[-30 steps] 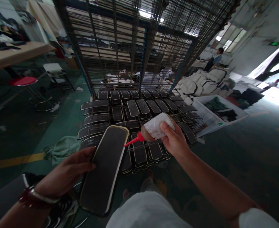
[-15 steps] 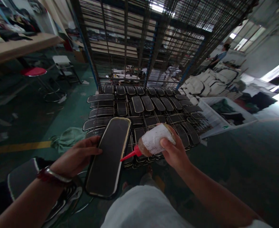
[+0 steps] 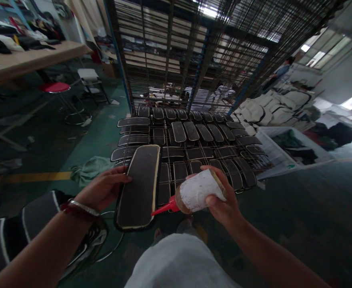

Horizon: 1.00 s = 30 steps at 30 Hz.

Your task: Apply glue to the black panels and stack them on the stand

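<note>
My left hand [image 3: 111, 185] grips the left edge of a dark, long panel with rounded corners [image 3: 138, 186], its thumb lying on the flat face. A pale yellowish line of glue runs along the panel's rim. In my right hand [image 3: 224, 200] is a squeeze glue bottle [image 3: 198, 191] wrapped in white, tilted so that its red nozzle points left. The nozzle's tip meets the panel's rim near the lower right corner. Fingers of the right hand wrap round the bottle, partly hidden behind it.
Many similar panels [image 3: 180, 132] lie in rows on a wire rack [image 3: 167, 60] ahead. More dark panels [image 3: 41, 212] are stacked at lower left. A white bin [image 3: 296, 148] stands right, beside heaped white pieces [image 3: 272, 106]. A red stool [image 3: 55, 88] and a table [image 3: 38, 60] are at left.
The nozzle tip has slid down the panel's right rim to near its lower right corner. The panel has turned more upright and been raised slightly. Both hands keep their hold.
</note>
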Each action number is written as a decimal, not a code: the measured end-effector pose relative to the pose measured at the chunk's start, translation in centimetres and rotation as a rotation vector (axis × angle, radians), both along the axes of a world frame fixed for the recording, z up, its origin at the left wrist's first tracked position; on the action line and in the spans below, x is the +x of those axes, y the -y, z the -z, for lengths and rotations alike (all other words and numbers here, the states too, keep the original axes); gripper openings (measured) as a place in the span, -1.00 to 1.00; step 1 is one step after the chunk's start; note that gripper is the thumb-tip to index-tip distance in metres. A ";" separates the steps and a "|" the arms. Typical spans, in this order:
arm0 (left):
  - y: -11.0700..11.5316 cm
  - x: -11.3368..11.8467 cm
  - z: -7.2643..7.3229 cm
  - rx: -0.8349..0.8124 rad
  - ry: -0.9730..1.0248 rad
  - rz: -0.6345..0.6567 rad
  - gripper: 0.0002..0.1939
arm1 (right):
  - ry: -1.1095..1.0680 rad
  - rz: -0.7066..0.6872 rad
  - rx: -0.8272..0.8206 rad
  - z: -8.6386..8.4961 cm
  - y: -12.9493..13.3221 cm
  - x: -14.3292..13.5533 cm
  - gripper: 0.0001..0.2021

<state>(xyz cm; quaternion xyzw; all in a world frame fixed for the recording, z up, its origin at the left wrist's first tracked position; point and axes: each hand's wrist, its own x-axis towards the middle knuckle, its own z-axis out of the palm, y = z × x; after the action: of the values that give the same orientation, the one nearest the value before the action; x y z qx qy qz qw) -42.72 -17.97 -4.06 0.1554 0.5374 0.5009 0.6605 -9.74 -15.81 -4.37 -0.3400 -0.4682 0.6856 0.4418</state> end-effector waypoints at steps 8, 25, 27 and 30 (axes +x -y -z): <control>0.1 0.2 0.9 0.010 -0.001 -0.271 -0.72 | -0.072 0.227 -0.043 3.0 2.2 -2.9 -0.47; 1.7 5.4 0.9 0.002 0.075 0.009 -0.65 | -0.017 0.272 0.277 2.5 -7.2 -4.4 -0.45; 1.6 5.1 0.9 -0.008 0.071 0.001 -0.66 | 0.030 0.186 0.325 3.0 -6.7 -3.6 -0.42; 1.4 4.5 0.9 -0.014 0.056 0.003 -0.67 | 0.088 0.025 0.355 2.8 -6.2 -2.1 -0.35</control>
<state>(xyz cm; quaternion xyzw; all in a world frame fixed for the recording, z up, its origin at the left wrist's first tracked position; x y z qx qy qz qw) -38.23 -19.41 -5.00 0.1376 0.5221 0.5004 0.6769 -11.87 -9.57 -7.19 -0.2921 -0.5965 0.5712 0.4823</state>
